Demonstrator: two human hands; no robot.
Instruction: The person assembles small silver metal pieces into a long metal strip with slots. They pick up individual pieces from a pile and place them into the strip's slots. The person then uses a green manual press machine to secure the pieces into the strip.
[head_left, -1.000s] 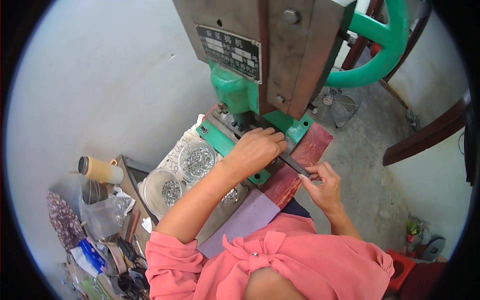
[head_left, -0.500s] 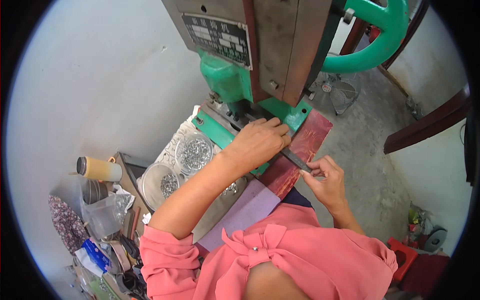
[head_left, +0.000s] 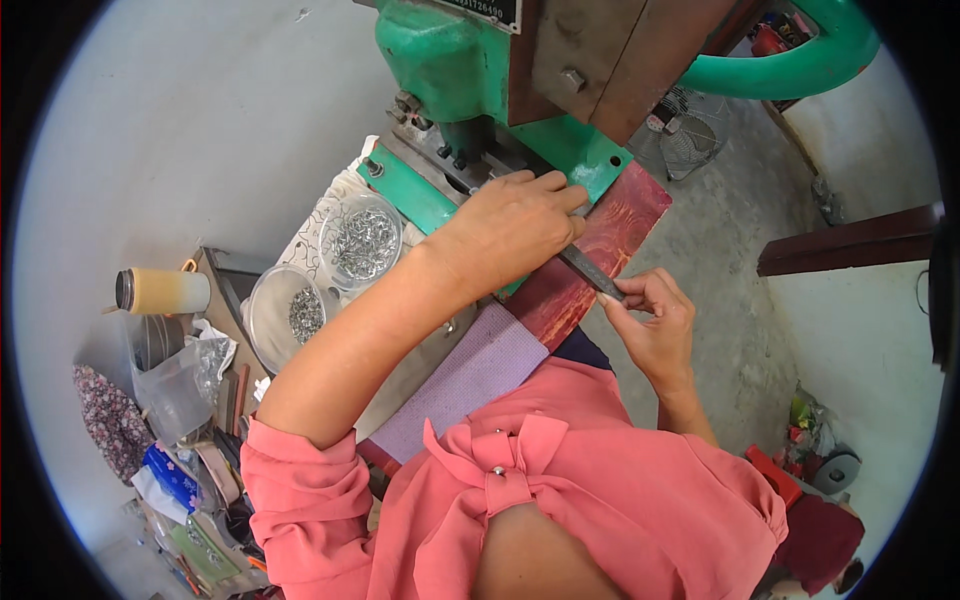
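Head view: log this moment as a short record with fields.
machine: green press at the top
left hand: left hand on the press bed, fingertips on the dark metal strip
right hand: right hand pinching the strip's near end
board: red wooden board under the strip
bowls: two clear bowls of small metal parts, left of the press
cloth: purple cloth on the lap

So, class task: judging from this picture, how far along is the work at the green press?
Done: two clear bowls beside the press hold small metal pieces, though finished or raw cannot be told. In hand: the left hand rests at the press bed while the right hand pinches the near end of a dark metal strip. Left: the strip's near end lies outside the press.
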